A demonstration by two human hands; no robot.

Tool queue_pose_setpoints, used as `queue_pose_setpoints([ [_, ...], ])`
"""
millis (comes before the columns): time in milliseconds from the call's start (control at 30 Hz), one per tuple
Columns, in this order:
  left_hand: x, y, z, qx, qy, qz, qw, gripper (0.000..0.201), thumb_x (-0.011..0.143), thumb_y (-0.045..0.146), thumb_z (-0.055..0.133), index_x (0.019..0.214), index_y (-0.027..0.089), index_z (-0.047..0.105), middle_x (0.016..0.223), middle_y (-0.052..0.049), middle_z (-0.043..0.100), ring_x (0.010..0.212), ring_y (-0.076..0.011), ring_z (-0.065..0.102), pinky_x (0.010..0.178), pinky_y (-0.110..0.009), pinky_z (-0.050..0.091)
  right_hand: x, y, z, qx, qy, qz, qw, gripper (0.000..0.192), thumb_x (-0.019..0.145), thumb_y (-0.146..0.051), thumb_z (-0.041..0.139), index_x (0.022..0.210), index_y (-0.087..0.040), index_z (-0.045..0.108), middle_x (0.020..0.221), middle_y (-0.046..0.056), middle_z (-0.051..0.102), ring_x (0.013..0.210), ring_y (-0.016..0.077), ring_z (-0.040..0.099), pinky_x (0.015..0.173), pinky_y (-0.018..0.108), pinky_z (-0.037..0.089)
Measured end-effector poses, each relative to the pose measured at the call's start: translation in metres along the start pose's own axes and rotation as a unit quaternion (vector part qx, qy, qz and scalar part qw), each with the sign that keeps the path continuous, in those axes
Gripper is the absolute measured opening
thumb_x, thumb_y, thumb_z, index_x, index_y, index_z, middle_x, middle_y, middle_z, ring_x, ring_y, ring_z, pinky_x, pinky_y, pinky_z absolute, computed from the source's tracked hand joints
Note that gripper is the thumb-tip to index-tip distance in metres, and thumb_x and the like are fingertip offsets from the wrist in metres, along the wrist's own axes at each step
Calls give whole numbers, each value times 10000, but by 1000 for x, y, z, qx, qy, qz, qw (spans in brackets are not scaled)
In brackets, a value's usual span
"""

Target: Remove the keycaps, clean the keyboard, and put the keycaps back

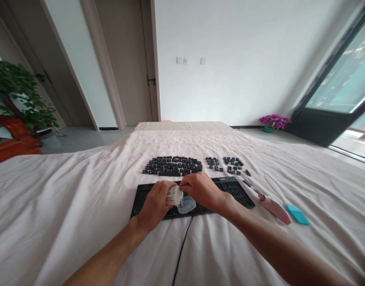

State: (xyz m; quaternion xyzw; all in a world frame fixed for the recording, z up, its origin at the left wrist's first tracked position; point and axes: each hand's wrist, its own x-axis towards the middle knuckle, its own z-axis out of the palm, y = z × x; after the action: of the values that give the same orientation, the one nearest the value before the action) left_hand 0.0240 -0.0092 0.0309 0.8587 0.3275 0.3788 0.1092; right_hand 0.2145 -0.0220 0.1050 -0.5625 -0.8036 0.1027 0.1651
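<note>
A black keyboard (236,192) with its keycaps taken off lies on the pale sheet, its cable (182,246) running toward me. My left hand (154,204) grips a small clear box packed with cotton swabs (174,195) over the keyboard. My right hand (202,190) pinches at the top of that box, and a clear lid (187,205) hangs just below it. Several loose black keycaps (172,165) lie in groups beyond the keyboard.
A pink tool (273,207), a blue silicone brush (297,213) and a small dark-tipped tool (247,182) lie right of the keyboard. The cloth-covered surface (66,206) spreads wide. A green plant (16,95) stands left, purple flowers (274,121) by the window.
</note>
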Motion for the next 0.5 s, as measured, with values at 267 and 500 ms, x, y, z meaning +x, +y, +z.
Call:
queue_pose_setpoints([
  [267,-3,-7,2,62,18,65,996,423,824,157,613,1217,200,464,1106,-91,594,1035,-251,545,950,-426,463,-3,-5,21,-5,53,30,998,158,830,-237,567,807,-223,723,820,22,738,762,170,658,647,245,374],
  [500,-1,-13,4,42,30,45,998,407,799,129,627,1168,203,470,1073,-70,583,1016,-233,551,911,-393,486,-5,-7,17,10,79,7,997,161,813,-171,546,755,-195,694,762,21,713,707,141,632,631,234,364],
])
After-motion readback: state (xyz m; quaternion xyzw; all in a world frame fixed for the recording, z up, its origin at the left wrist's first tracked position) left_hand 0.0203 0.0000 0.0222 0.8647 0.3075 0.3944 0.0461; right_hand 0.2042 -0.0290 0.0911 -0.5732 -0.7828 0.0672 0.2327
